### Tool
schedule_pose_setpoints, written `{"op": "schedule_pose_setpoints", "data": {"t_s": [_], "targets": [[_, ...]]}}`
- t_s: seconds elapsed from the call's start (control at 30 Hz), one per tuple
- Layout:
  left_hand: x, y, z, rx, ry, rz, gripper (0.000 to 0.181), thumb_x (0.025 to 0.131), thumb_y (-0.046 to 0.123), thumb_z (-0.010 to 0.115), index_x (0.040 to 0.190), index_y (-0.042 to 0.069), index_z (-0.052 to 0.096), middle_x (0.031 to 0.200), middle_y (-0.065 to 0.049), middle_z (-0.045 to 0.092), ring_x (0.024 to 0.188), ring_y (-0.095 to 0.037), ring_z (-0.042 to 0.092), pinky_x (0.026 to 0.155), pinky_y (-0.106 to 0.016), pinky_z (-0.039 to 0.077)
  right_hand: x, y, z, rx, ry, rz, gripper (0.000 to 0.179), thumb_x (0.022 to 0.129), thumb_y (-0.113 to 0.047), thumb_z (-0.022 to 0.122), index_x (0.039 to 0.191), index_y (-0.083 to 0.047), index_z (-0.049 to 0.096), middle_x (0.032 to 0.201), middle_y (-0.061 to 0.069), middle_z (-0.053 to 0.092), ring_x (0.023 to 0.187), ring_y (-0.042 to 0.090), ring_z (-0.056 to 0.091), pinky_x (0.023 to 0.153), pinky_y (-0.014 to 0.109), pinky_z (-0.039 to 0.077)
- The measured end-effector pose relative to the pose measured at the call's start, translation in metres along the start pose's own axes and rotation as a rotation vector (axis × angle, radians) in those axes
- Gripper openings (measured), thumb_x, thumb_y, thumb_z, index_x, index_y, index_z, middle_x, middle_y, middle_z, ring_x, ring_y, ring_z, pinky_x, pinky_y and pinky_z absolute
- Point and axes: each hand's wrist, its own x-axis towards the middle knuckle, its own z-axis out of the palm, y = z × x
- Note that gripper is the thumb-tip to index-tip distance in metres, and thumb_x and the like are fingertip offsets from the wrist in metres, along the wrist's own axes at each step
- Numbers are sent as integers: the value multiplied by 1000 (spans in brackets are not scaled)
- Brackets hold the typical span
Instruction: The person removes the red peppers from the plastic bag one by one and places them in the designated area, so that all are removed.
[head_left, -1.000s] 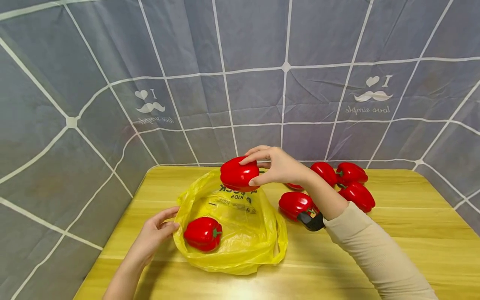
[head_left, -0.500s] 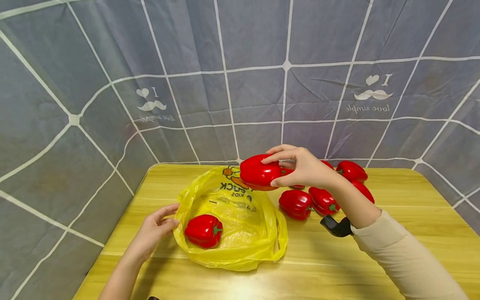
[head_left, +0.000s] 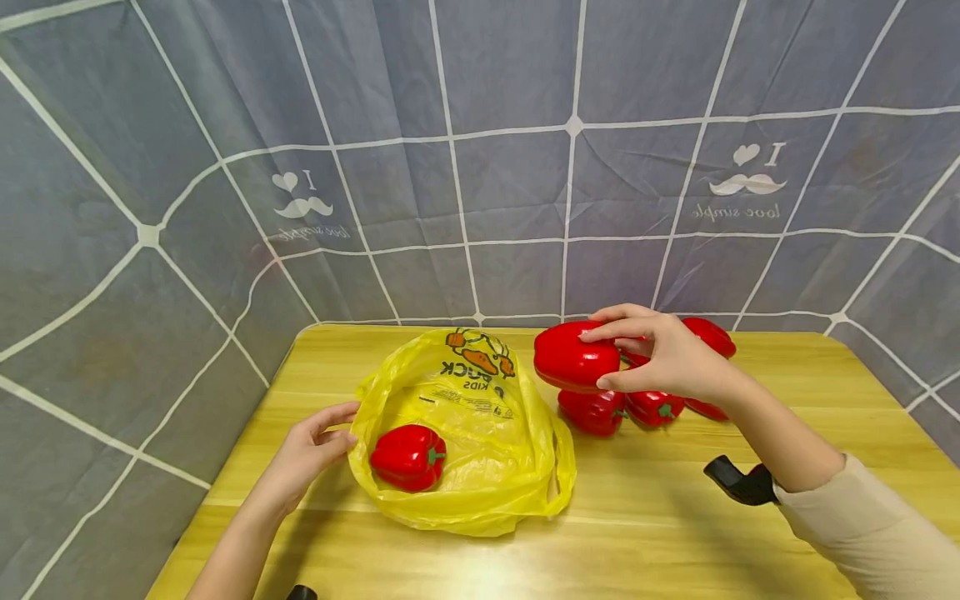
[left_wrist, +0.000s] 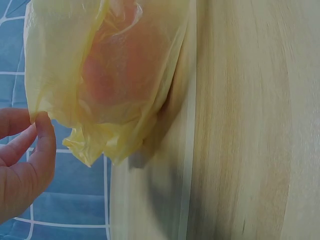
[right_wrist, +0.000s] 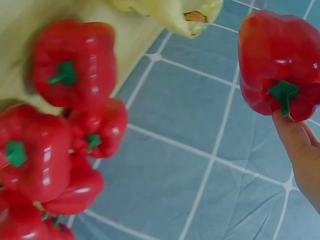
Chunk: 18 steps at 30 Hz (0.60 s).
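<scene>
A yellow plastic bag [head_left: 491, 462] lies with its mouth open on the table, and one red bell pepper [head_left: 407, 458] with a green stem sits inside it. At the bag's left edge, my left hand [head_left: 309, 454] pinches the thin plastic between thumb and fingers, seen also in the left wrist view, where the bag [left_wrist: 60, 60] hangs from the fingertips. My right hand [head_left: 671, 360] grips another red bell pepper [head_left: 572, 357] from its stem side, raised to the right of the bag. In the right wrist view this pepper [right_wrist: 277, 55] shows its green stem near the thumb.
Several more red bell peppers [head_left: 591, 412] lie on the wooden table [head_left: 637, 533] right of the bag, partly hidden behind my right hand and the held pepper. A grey grid-patterned curtain [head_left: 510, 192] stands behind the table. A black piece [head_left: 738, 482] juts from my right wrist.
My right hand has carried the held pepper rightward, from over the bag to above the peppers on the table. The left hand stays at the bag's edge; the pepper inside stays put.
</scene>
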Motion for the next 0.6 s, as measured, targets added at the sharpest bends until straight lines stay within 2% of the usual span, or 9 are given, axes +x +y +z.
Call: {"op": "schedule_pose_setpoints", "data": {"t_s": [0.17, 0.37, 0.6], "targets": [[1, 1, 0, 3, -3, -7, 48, 91, 3, 55, 135, -8, 40, 131, -27, 42, 96, -13, 58, 78, -26, 50, -16, 10, -2, -31, 12, -44, 44, 75, -15, 79, 116, -10, 66, 128, 6, 49, 117, 23, 44, 90, 34, 45], [3, 2, 1, 19, -5, -8, 49, 91, 5, 55, 135, -8, 40, 132, -26, 41, 97, -15, 57, 77, -26, 50, -34, 24, -2, -44, 37, -60, 42, 74, -12, 79, 114, -10, 67, 125, 9, 52, 115, 23, 43, 85, 31, 49], [6, 3, 0, 19, -12, -6, 49, 91, 4, 55, 135, -7, 39, 133, -26, 41, 98, -16, 57, 79, -27, 50, -54, 46, 11, -26, 37, -31, 41, 74, -15, 80, 112, -12, 68, 123, 10, 53, 110, 1, 47, 85, 30, 49]]}}
